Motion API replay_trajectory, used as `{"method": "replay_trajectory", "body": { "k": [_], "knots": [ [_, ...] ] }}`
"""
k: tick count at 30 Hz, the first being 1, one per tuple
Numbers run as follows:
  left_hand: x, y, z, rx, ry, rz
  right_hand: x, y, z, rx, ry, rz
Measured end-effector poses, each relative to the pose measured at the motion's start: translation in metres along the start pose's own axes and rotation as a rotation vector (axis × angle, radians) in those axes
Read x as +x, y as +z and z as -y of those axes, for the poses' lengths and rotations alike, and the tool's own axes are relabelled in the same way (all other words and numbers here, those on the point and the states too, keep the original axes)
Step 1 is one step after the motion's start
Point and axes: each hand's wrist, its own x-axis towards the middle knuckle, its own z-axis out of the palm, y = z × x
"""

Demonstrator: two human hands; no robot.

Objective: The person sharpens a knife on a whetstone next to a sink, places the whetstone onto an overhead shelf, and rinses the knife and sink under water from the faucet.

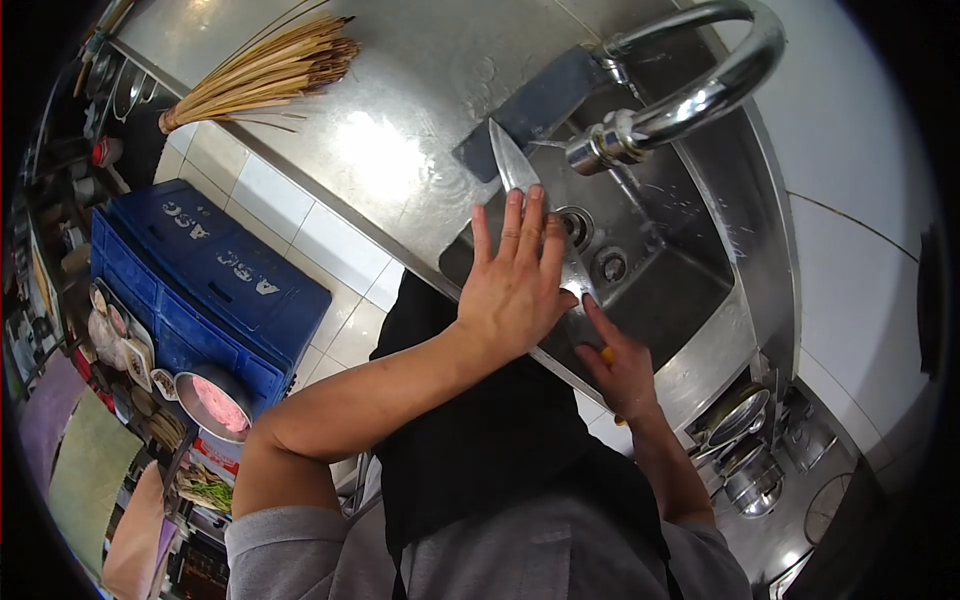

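A kitchen knife (511,160) lies with the tip end of its blade against a dark grey sharpening stone (550,98), which rests across the sink edge under the tap. My left hand (515,270) is laid over the blade with its fingers stretched out and spread, hiding much of the metal. Around the knife's yellow handle, my right hand (620,365) is closed, its forefinger reaching along toward the blade. Most of the handle is covered by that hand.
A steel sink (690,290) with drains lies under the hands, and a curved chrome tap (720,95) arches over it. A stick broom (265,75) rests on the wet steel counter (400,90). Blue crates (215,265) and a bowl of pink food (215,405) stand to the left.
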Motion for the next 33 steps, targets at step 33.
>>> {"method": "replay_trajectory", "body": {
  "k": [33],
  "knots": [
    [0.065,-0.014,0.066,0.265,0.033,-0.013,0.105,0.028,0.021,0.010,-0.124,-0.207]
  ]
}}
